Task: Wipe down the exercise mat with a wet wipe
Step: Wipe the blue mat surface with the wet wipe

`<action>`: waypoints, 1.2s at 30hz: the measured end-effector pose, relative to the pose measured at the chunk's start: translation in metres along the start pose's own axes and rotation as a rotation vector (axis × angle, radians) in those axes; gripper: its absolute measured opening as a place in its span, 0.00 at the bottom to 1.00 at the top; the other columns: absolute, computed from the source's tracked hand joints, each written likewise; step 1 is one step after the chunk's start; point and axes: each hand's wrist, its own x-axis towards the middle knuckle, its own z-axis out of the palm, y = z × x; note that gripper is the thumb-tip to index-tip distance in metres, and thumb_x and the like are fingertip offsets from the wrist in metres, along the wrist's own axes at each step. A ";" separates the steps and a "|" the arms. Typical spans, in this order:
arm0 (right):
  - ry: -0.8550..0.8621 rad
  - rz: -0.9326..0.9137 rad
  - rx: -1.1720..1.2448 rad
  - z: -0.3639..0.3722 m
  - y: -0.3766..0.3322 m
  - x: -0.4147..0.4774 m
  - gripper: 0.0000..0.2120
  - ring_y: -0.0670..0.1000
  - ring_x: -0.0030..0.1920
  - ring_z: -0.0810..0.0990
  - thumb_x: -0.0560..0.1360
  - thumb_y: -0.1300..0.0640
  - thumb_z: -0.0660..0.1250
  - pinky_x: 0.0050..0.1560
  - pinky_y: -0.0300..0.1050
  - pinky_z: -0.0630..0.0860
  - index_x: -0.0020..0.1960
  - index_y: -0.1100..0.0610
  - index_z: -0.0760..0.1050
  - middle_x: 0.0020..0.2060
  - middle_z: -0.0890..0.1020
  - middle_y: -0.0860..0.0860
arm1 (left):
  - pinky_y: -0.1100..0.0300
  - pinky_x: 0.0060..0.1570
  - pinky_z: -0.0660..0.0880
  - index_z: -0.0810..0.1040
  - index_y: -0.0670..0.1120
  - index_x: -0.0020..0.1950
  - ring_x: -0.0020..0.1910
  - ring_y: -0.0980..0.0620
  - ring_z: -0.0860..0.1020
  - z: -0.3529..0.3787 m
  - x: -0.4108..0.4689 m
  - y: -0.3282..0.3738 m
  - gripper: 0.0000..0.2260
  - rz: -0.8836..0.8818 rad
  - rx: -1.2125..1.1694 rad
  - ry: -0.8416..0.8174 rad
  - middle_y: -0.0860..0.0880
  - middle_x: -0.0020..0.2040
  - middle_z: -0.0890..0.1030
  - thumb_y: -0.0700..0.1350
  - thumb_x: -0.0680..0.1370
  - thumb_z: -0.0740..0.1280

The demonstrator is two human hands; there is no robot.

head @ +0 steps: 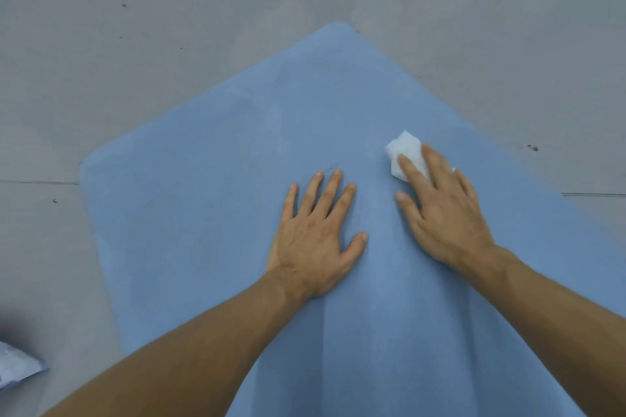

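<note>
A blue exercise mat (pixel 237 152) lies on the grey floor, its far corner pointing away from me. My left hand (pixel 316 237) rests flat on the mat's middle, fingers straight and slightly spread. To its right, my right hand (pixel 443 213) presses a folded white wet wipe (pixel 404 149) onto the mat with straight fingers. Most of the wipe sticks out beyond the fingertips; the rest is hidden under the hand.
Grey concrete floor (pixel 135 44) surrounds the mat on the left, far and right sides, with small dark specks and a seam line. A white and blue packet (pixel 17 366) lies on the floor at the lower left edge of view.
</note>
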 end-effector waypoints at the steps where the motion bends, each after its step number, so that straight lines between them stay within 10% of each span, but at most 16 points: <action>1: -0.044 -0.004 -0.024 0.001 -0.004 0.000 0.30 0.52 0.83 0.46 0.82 0.37 0.52 0.81 0.54 0.46 0.82 0.41 0.53 0.84 0.48 0.51 | 0.41 0.80 0.42 0.51 0.54 0.84 0.83 0.50 0.42 0.001 0.000 0.000 0.34 0.001 0.003 0.002 0.53 0.85 0.45 0.67 0.81 0.48; 12: -0.024 0.065 -0.150 -0.004 0.006 0.006 0.43 0.51 0.83 0.47 0.78 0.29 0.36 0.81 0.49 0.46 0.84 0.56 0.48 0.84 0.51 0.52 | 0.43 0.80 0.41 0.50 0.54 0.84 0.83 0.52 0.40 0.003 0.000 -0.002 0.34 0.002 -0.011 0.016 0.54 0.85 0.44 0.66 0.81 0.48; 20: -0.095 -0.132 -0.106 0.001 -0.018 -0.047 0.44 0.46 0.82 0.40 0.78 0.28 0.37 0.79 0.41 0.36 0.84 0.55 0.44 0.83 0.43 0.49 | 0.43 0.80 0.43 0.50 0.55 0.84 0.83 0.52 0.41 0.002 0.000 -0.002 0.34 0.004 -0.012 0.025 0.54 0.85 0.45 0.67 0.81 0.48; 29: -0.004 0.235 -0.045 -0.013 0.042 -0.016 0.46 0.50 0.83 0.44 0.77 0.26 0.37 0.82 0.51 0.45 0.84 0.57 0.46 0.84 0.46 0.52 | 0.45 0.81 0.41 0.50 0.55 0.84 0.83 0.53 0.40 0.004 0.000 -0.002 0.33 0.007 -0.014 0.035 0.54 0.85 0.45 0.66 0.81 0.48; 36: -0.033 0.073 0.002 0.002 -0.014 -0.026 0.46 0.50 0.83 0.43 0.76 0.27 0.37 0.81 0.47 0.42 0.84 0.56 0.43 0.84 0.44 0.51 | 0.45 0.81 0.41 0.52 0.54 0.84 0.83 0.52 0.42 0.003 0.001 -0.002 0.34 0.008 -0.008 0.035 0.54 0.85 0.46 0.66 0.81 0.49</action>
